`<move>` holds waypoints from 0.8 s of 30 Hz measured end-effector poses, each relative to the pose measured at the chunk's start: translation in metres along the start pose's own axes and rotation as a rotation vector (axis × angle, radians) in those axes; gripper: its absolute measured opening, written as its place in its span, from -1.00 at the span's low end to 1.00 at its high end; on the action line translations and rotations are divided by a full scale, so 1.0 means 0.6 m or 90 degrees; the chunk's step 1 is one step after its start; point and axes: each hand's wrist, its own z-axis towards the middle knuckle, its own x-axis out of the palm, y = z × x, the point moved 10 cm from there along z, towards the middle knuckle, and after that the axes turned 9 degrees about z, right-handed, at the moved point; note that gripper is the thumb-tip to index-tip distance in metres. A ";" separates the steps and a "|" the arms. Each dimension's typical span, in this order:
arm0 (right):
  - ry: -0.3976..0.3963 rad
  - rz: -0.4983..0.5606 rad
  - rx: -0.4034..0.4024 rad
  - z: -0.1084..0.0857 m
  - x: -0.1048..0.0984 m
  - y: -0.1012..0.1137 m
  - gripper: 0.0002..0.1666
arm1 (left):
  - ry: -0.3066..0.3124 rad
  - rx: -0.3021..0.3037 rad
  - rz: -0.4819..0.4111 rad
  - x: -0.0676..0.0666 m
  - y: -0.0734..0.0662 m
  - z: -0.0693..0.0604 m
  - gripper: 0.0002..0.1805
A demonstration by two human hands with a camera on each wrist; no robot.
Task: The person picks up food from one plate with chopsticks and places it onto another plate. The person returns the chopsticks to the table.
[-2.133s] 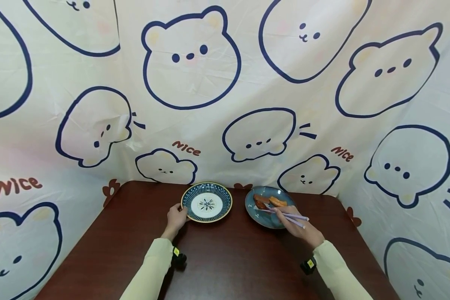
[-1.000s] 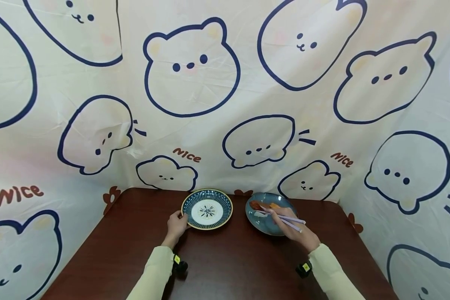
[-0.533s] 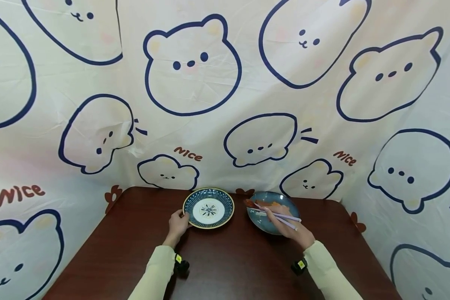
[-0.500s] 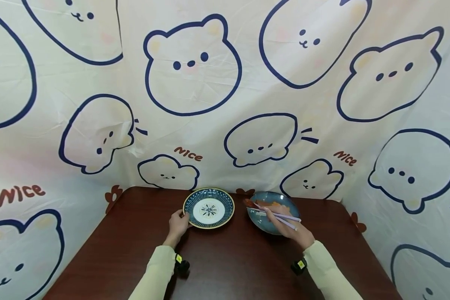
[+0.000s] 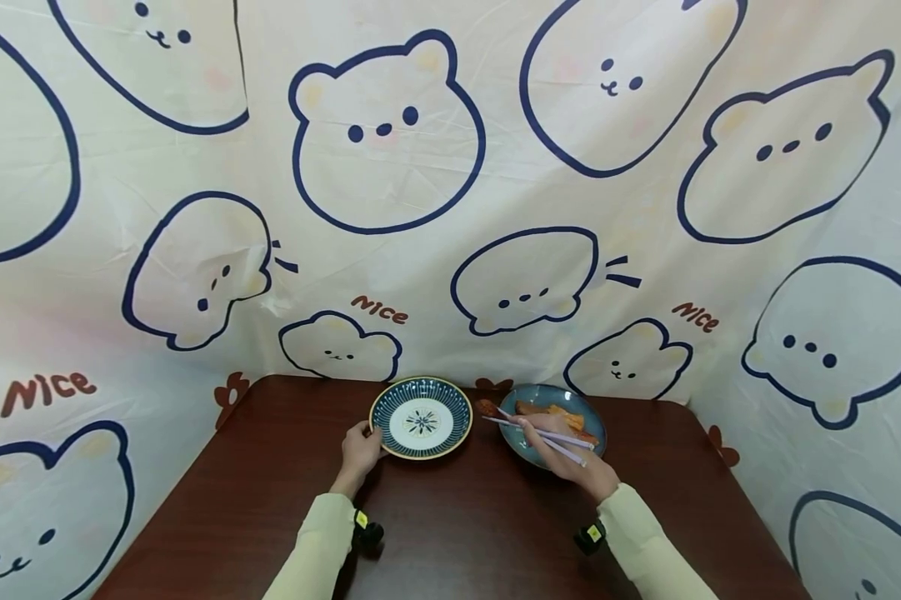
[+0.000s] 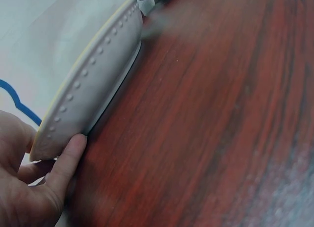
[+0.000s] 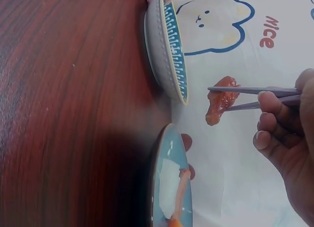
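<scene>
My left hand [image 5: 360, 454] holds the near-left rim of a white plate [image 5: 422, 422] with a blue patterned border. In the left wrist view, a finger [image 6: 73, 147] presses the underside of that plate. To the right, my right hand [image 5: 566, 462] grips pale purple chopsticks [image 7: 255, 90]. Pinched between their tips is a glazed reddish-brown chicken wing [image 7: 222, 97], in the air between the two plates. Below the hand, partly hidden by it, stands a blue plate [image 5: 512, 440] with several brown and yellow-orange food pieces [image 5: 566, 417].
Both plates stand near the back edge of a dark reddish-brown wooden table [image 5: 450, 525]. A pale cloth [image 5: 420, 275] printed with cartoon animals hangs right behind them and along both sides. The plates are a small gap apart.
My right hand has moved left, and the chopsticks have carried the chicken wing up off the blue plate, past its left rim. My left hand stays on the patterned plate.
</scene>
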 end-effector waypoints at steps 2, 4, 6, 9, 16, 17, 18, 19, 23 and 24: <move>-0.009 0.019 -0.013 0.004 0.003 0.005 -0.68 | -0.001 0.001 -0.001 0.000 0.001 0.001 -0.53; -0.016 0.040 -0.027 0.007 0.007 0.011 -0.64 | -0.001 0.002 -0.004 0.001 0.001 0.001 -0.54; -0.019 0.049 -0.044 0.010 0.011 0.015 -0.64 | -0.003 0.000 -0.006 0.001 0.002 0.001 -0.54; -0.028 0.043 -0.056 0.014 0.016 0.017 -0.64 | -0.004 0.003 -0.005 0.002 0.000 0.002 -0.53; -0.016 0.031 -0.030 0.024 0.033 0.009 -0.65 | -0.007 -0.004 -0.002 0.004 0.003 0.004 -0.52; -0.013 0.030 -0.025 0.027 0.036 0.008 -0.62 | -0.008 -0.004 -0.003 0.004 0.004 0.004 -0.53; -0.013 0.027 -0.023 0.028 0.038 0.008 -0.61 | -0.009 -0.004 -0.003 0.004 0.005 0.005 -0.53; -0.014 0.022 -0.021 0.029 0.040 0.007 -0.60 | -0.010 -0.004 -0.003 0.004 0.005 0.005 -0.53; -0.020 0.005 -0.029 0.033 0.045 0.011 -0.59 | -0.016 -0.007 0.000 0.003 0.008 0.006 -0.53; -0.022 0.002 -0.032 0.034 0.046 0.012 -0.59 | -0.019 -0.010 -0.001 0.003 0.008 0.006 -0.54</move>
